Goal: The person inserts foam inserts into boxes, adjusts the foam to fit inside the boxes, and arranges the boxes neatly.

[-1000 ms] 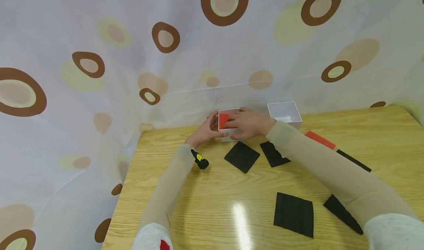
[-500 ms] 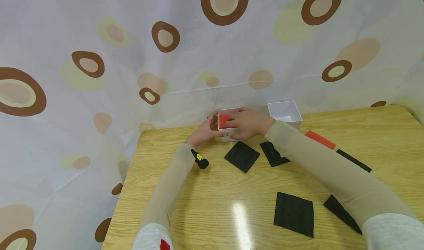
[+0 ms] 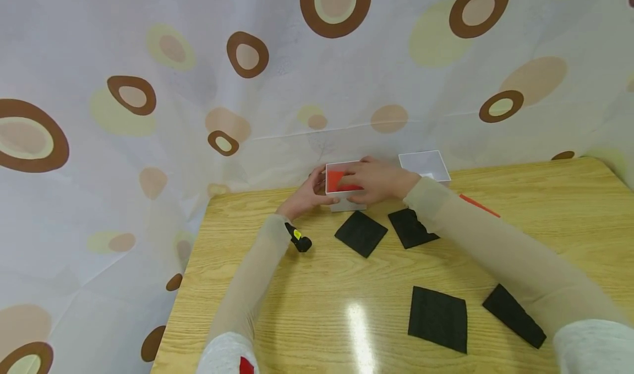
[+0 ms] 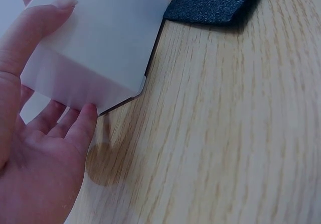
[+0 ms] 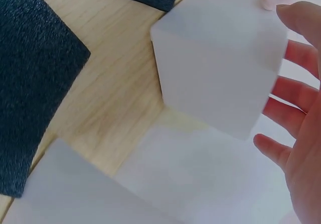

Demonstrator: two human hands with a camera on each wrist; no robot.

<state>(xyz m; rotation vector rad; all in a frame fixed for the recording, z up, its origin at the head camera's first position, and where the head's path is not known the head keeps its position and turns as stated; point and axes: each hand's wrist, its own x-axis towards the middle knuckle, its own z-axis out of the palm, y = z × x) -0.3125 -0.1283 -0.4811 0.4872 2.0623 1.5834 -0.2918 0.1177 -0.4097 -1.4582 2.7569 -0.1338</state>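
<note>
A small white open-topped box (image 3: 348, 204) stands at the table's back edge, with a red piece (image 3: 334, 181) inside. My left hand (image 3: 305, 198) holds its left side, the thumb on the front wall and the fingers around the side wall (image 4: 75, 81). Over the box's right rim lies my right hand (image 3: 378, 180), its fingers reaching across the opening and partly hiding the red piece. In the right wrist view the right hand's fingers (image 5: 293, 93) are spread beside the box, loosely bent. In front of the box lies a black felt square (image 3: 361, 234).
A second white box (image 3: 425, 164) stands to the right at the back, partly behind the right hand. More black felt pieces lie about: one beside the forearm (image 3: 410, 228), a square nearer me (image 3: 438, 319), another under the right arm (image 3: 514, 316). A red strip (image 3: 479, 205) shows past the sleeve.
My right hand has shifted slightly right, baring more of the red piece in the box. The right forearm now covers more of the red strip and the black strip beside it. The left hand stays put.
</note>
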